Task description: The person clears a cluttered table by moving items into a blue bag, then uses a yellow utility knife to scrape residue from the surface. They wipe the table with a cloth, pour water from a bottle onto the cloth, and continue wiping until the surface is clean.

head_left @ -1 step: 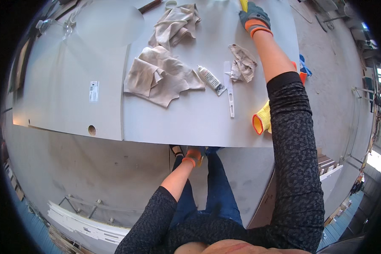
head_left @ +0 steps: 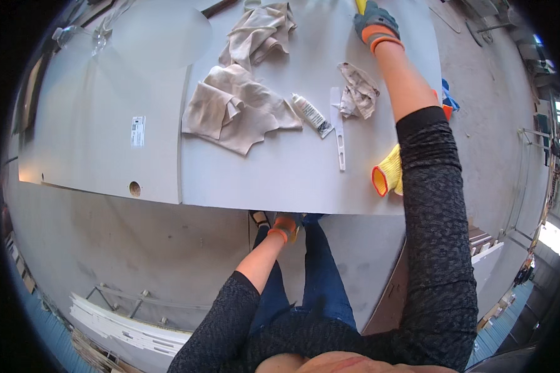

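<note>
My right hand (head_left: 378, 23), in a grey work glove with an orange cuff, reaches to the far edge of the grey panel (head_left: 255, 180). Its fingers are closed around a yellow object (head_left: 360, 6), which the top of the picture cuts off. My left hand (head_left: 285, 227), gloved the same way, hangs low by my legs at the panel's front edge; that edge hides its fingers. On the panel lie beige cloths (head_left: 242, 109), a white tube (head_left: 312, 115), a flat white scraper-like tool (head_left: 338, 133), a crumpled stained rag (head_left: 358, 92) and a yellow knit glove or sleeve (head_left: 387, 174).
At the left, another grey panel (head_left: 93, 143) carries a white label and a round hole, with clear plastic (head_left: 96, 40) on it. White strips (head_left: 130, 326) lie on a rack at the lower left. Brown boards (head_left: 389, 292) stand at the lower right.
</note>
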Available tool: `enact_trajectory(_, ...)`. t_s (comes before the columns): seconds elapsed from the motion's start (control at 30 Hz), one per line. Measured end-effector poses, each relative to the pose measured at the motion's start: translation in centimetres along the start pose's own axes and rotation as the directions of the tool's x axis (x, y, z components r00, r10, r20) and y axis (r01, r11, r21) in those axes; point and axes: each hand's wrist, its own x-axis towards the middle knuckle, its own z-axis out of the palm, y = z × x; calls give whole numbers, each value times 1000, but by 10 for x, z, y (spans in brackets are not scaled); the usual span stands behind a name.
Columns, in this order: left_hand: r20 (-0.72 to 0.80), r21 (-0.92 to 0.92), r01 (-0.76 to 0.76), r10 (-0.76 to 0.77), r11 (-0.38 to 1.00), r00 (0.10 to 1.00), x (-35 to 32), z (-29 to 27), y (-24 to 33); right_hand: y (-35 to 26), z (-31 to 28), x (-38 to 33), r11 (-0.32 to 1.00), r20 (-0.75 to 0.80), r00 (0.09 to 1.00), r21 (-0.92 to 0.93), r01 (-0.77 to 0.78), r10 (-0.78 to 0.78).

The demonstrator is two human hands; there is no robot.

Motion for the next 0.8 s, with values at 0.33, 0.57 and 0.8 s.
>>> enact_trajectory(0.33, -139, 38, -66, 71, 997, 988, -8, -16, -13, 69, -78, -161, 272, 373, 922, 902, -335, -101)
enact_trajectory(0.57, -501, 153, -324, 356, 934, 789, 21, -24, -18, 73, -205, -486, 46, 761, 605, 631, -775, -235)
enact_trajectory(0.8, -500, -145, -316, 206, 938, 841, 6, -66, 12, 31, -170, -617, -159, 900, 426, 435, -886, 87)
